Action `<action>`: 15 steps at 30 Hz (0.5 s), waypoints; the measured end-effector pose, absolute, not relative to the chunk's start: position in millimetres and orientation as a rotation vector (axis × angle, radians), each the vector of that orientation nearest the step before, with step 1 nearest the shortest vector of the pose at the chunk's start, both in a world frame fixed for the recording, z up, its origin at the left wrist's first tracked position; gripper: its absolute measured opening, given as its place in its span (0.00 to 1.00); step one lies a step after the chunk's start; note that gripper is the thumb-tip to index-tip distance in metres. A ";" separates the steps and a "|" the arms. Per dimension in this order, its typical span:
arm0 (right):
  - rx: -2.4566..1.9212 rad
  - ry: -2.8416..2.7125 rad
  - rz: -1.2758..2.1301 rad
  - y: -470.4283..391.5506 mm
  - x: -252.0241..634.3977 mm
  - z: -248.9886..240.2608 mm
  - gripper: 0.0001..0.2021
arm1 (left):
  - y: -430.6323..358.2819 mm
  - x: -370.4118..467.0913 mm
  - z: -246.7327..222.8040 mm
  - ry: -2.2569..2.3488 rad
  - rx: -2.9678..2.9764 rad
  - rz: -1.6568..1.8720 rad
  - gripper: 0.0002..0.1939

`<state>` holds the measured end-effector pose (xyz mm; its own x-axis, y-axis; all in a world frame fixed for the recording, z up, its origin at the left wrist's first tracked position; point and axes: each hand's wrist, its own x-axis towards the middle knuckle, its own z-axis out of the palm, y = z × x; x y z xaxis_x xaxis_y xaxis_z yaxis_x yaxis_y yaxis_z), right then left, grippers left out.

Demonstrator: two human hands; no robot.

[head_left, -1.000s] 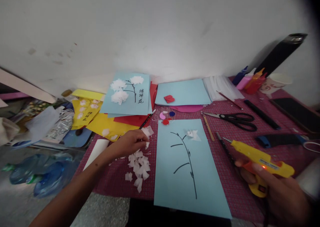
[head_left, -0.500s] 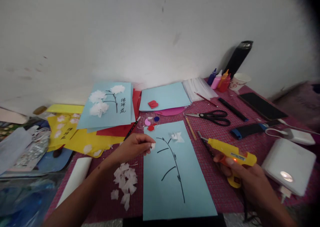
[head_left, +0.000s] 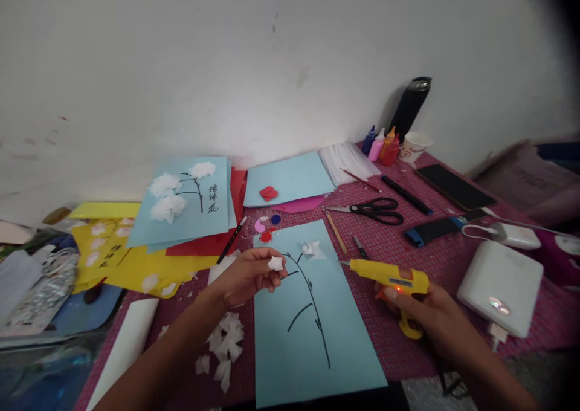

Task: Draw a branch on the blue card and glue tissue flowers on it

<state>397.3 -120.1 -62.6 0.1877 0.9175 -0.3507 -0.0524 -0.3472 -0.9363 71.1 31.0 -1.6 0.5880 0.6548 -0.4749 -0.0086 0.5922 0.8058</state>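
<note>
My left hand (head_left: 256,273) pinches a small white paper piece (head_left: 276,263) above the left edge of a light blue sheet (head_left: 312,344). A black branch (head_left: 316,302) is drawn on that sheet, with a cluster of white paper petals (head_left: 312,250) near its top. In my right hand (head_left: 419,308) is a yellow hot glue gun (head_left: 385,273), its small light glowing orange. The nozzle points left, near the sheet's right edge and apart from the paper piece. A pile of white paper pieces (head_left: 226,338) lies below my left forearm.
Scissors (head_left: 371,210), a craft knife (head_left: 360,246) and a wooden stick (head_left: 336,233) lie right of the sheet. A white power bank (head_left: 501,287) sits beside my right hand. Behind stand paint bottles (head_left: 380,145), a paper cup (head_left: 414,146) and a black flask (head_left: 411,106). A finished flower picture (head_left: 185,202) lies back left.
My right hand has brought the glue gun leftward, closer to the sheet. My left hand has turned, showing the paper piece more fully. The camera view has shifted slightly.
</note>
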 end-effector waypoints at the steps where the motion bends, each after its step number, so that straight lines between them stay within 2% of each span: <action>1: -1.552 -0.840 1.312 -118.6 397.4 -60.8 0.18 | 30.4 71.6 -1.8 0.866 0.857 0.449 0.16; 8: -1.575 -0.631 1.178 -92.2 417.1 -39.4 0.20 | 24.3 74.5 0.5 0.911 0.896 0.436 0.17; 11: -1.556 -0.706 1.230 -82.7 426.9 -34.0 0.23 | 22.7 76.7 0.9 0.924 0.932 0.423 0.17; 15: -1.615 -0.885 1.325 -78.1 431.4 -35.6 0.22 | 21.9 80.2 -1.5 0.934 0.945 0.422 0.17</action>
<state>431.4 -78.1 -35.6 0.1897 0.9036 -0.3841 0.0085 -0.3928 -0.9196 80.2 21.9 -1.5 0.5543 0.6727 -0.4901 0.0763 0.5453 0.8348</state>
